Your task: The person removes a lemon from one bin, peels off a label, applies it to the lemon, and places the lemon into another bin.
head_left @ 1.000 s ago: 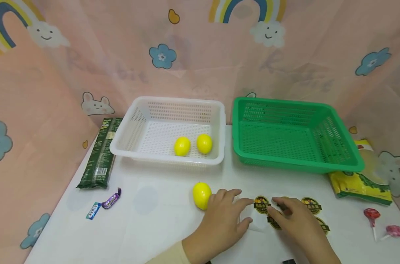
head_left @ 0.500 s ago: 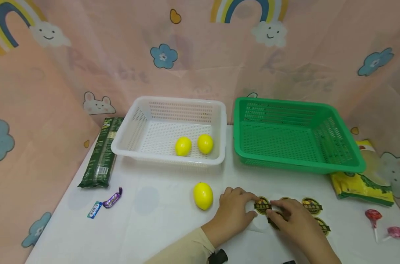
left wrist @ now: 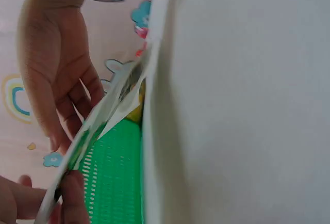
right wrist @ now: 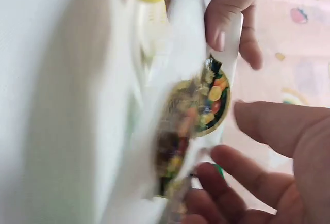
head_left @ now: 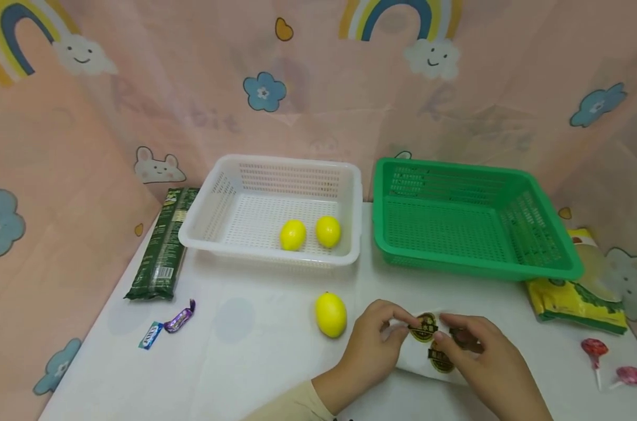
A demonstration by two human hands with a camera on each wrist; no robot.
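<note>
A white sticker sheet (head_left: pixel 415 361) with round dark-and-gold fruit stickers (head_left: pixel 423 327) is lifted off the table, tilted. My left hand (head_left: pixel 373 345) pinches its left edge, the left thumb (right wrist: pixel 219 30) lying on the printed face. My right hand (head_left: pixel 489 356) is beside the sheet's right part and hides some stickers. Its thumb and fingers stand apart near the stickers in the right wrist view, with a gap between them. Seen edge-on in the left wrist view, the sheet (left wrist: pixel 111 97) bends between both hands. A lemon (head_left: pixel 331 314) lies left of my left hand.
Behind are a white basket (head_left: pixel 268 252) with two lemons (head_left: pixel 293 235) and a green basket (head_left: pixel 476 268). A dark green packet (head_left: pixel 161 251) and two wrapped candies (head_left: pixel 179 320) are at left. A yellow packet (head_left: pixel 578 307) and two lollipops (head_left: pixel 594 347) are at right.
My left hand has moved right, away from the lemon, and taken hold of the sheet's edge. The sheet, flat before, is now raised. The right hand has barely moved.
</note>
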